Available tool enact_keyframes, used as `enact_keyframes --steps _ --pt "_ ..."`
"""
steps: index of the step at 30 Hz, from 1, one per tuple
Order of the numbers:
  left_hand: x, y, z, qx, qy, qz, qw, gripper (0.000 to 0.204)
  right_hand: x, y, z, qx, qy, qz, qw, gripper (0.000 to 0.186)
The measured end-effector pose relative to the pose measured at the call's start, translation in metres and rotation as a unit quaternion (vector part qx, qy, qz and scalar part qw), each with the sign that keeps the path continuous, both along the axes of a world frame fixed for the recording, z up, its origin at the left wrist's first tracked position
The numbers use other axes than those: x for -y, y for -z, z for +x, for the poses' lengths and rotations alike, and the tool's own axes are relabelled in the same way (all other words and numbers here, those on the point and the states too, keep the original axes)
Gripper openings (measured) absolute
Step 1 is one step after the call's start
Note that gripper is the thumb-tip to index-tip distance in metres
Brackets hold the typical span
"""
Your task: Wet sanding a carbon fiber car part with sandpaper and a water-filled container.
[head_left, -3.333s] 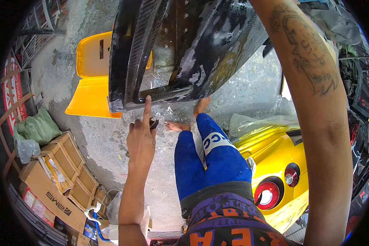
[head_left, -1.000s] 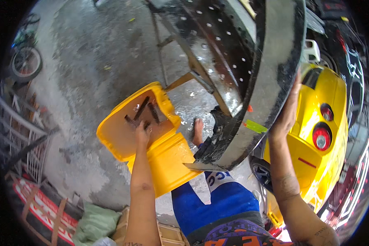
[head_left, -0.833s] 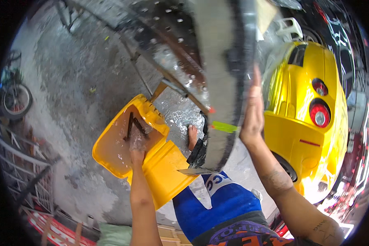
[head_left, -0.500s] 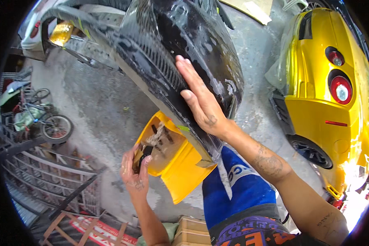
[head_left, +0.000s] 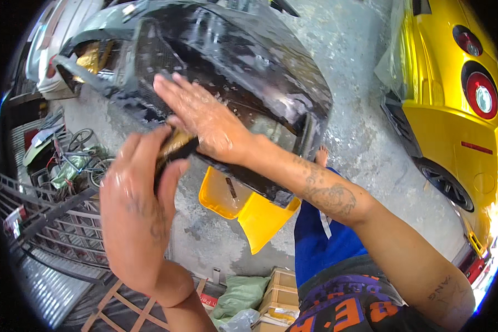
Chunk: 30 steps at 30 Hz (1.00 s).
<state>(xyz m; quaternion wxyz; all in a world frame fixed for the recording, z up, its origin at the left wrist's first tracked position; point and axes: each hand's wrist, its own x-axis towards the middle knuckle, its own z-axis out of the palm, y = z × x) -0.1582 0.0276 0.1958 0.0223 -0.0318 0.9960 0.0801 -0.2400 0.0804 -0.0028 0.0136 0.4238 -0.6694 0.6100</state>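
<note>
A wet, glossy black car body panel (head_left: 249,61) with a carbon-fibre weave lies in front of me. My right hand (head_left: 216,124) rests on it, fingers stretched out and palm down. My left hand (head_left: 135,210) is raised close to the camera, gripping a black-and-tan block (head_left: 176,145) between thumb and fingers. The block is beside my right palm at the panel's near left edge; whether it touches the panel is hidden. Both hands look wet. Below the panel stands a yellow cut-open plastic container (head_left: 260,221), with a dark strip inside it.
On the right is a yellow car (head_left: 454,110) with round red tail lights. At the left are a bicycle (head_left: 88,157) and a metal rack (head_left: 55,221). Cardboard boxes (head_left: 279,290) and a green sack (head_left: 240,296) lie near my feet. The concrete floor (head_left: 365,182) is wet in patches.
My left hand has risen from the yellow container to the panel's edge, bringing the block with it. My right hand has shifted left along the panel. The view has turned slightly.
</note>
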Motion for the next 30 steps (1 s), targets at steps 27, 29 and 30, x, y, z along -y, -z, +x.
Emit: enact_keyframes --steps 27,29,30 --pt "-0.008 0.208 0.212 0.176 -0.339 0.325 0.865 0.037 -0.114 0.058 0.069 0.203 0.122 -0.028 0.971 0.025" --pt "-0.008 0.212 0.213 0.183 -0.346 0.33 0.859 0.037 -0.125 0.062 0.08 0.205 0.143 0.003 0.968 0.025" --pt "-0.009 0.213 0.212 0.185 -0.344 0.33 0.859 0.037 -0.127 0.064 0.085 0.215 0.154 0.011 0.964 0.025"
